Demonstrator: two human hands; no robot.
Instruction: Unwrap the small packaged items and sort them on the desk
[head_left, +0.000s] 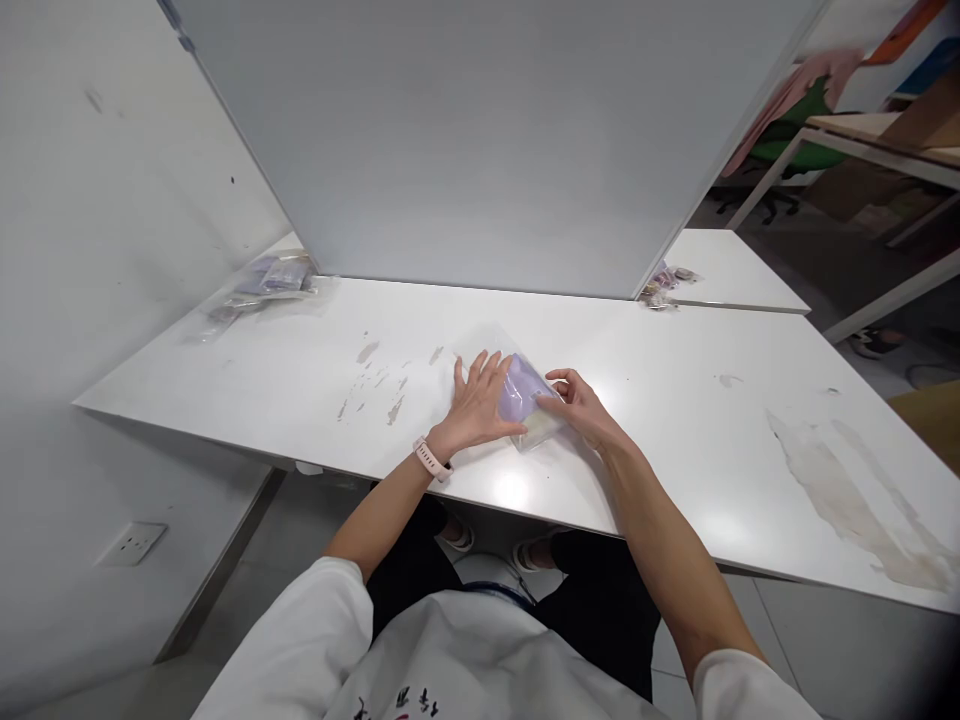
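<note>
A clear plastic bag (534, 436) with a flat purple packet (517, 388) inside lies on the white table in front of me. My left hand (480, 402) rests flat over the bag's left part, fingers spread, and hides some of it. At the right edge, my right hand (581, 405) has its thumb on top of the bag and its other fingers curled at the side, pinching that edge. A pink watch band (433, 460) circles my left wrist.
On the white table (675, 400), several clear bags with purple packets (281, 275) lie at the back left. Small bagged items (664, 283) sit by the panel's right end. A tall grey panel (480, 140) borders the back; a wall (90, 250) stands left.
</note>
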